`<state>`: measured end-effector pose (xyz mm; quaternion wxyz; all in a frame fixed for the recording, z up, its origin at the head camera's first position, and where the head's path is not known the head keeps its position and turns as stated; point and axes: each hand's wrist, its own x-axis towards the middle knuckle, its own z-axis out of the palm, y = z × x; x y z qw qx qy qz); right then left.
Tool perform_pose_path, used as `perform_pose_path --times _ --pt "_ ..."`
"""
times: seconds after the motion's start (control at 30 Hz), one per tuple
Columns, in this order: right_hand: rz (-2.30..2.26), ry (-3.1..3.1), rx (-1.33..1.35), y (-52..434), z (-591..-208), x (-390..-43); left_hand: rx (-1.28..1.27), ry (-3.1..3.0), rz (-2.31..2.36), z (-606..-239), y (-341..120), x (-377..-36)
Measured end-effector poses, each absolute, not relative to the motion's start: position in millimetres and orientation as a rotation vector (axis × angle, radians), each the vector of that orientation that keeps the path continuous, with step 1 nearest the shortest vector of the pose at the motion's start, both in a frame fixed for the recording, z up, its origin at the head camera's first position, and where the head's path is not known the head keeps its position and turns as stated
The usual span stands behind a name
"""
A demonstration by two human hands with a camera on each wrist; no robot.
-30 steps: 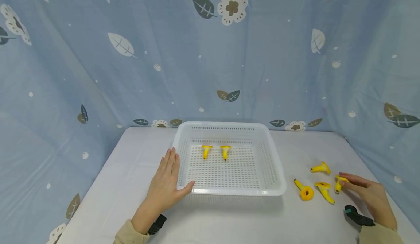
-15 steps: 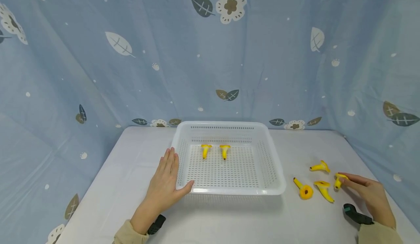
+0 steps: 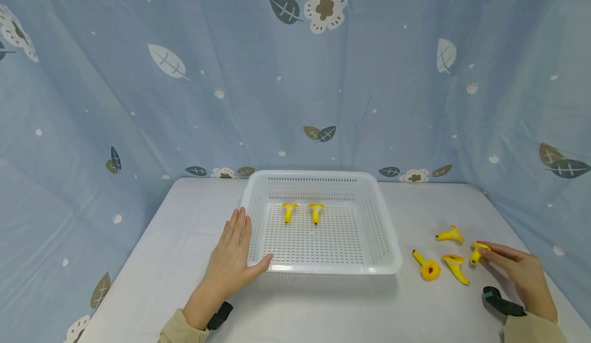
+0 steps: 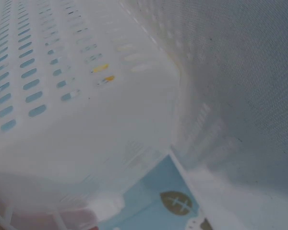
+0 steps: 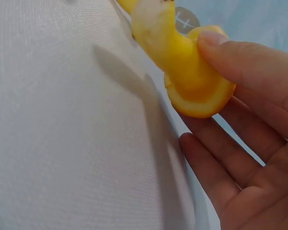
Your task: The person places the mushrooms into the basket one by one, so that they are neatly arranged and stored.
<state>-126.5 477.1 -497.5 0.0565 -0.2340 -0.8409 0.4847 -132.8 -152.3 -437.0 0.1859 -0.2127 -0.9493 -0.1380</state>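
At the right of the head view my right hand (image 3: 519, 268) pinches a yellow chanterelle mushroom (image 3: 477, 255) by its cap. The right wrist view shows the thumb on the cap of that chanterelle (image 5: 189, 62), fingers behind it, its stem pointing away from the palm. Straight-fingered, my left hand (image 3: 233, 258) rests at the left rim of a white perforated plastic basket (image 3: 323, 269). Inside the basket lie two more chanterelles, a left one (image 3: 289, 213) and a right one (image 3: 316, 214). The left wrist view looks along the slotted wall of the basket (image 4: 110, 120).
Three loose chanterelles lie on the white tablecloth (image 3: 323, 312) right of the basket: an upper one (image 3: 450, 235), a lower left one (image 3: 428, 267) and one near the right hand (image 3: 456, 268). A blue patterned curtain (image 3: 258, 76) hangs behind and along both sides.
The chanterelle in my right hand has risen slightly and its stem end has tipped up a little. My left hand and the basket stay where they were.
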Motion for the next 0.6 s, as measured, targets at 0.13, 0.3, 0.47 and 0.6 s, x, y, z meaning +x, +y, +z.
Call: perform_pose_path --times 0.13,0.3,0.47,0.6 --pt "1.495 -2.510 -0.715 475 -496 -125 -0.597 -2.675 -0.390 -437 -152 -133" --pt "1.497 -2.478 -0.746 474 -493 -126 -0.592 -2.683 -0.390 -437 -152 -133" --pt "1.438 -2.501 -0.774 471 -488 -126 -0.590 -2.684 -0.396 -437 -152 -133" --pt "1.481 -2.478 -0.729 466 -482 -126 -0.591 -2.678 -0.396 -436 -152 -133"
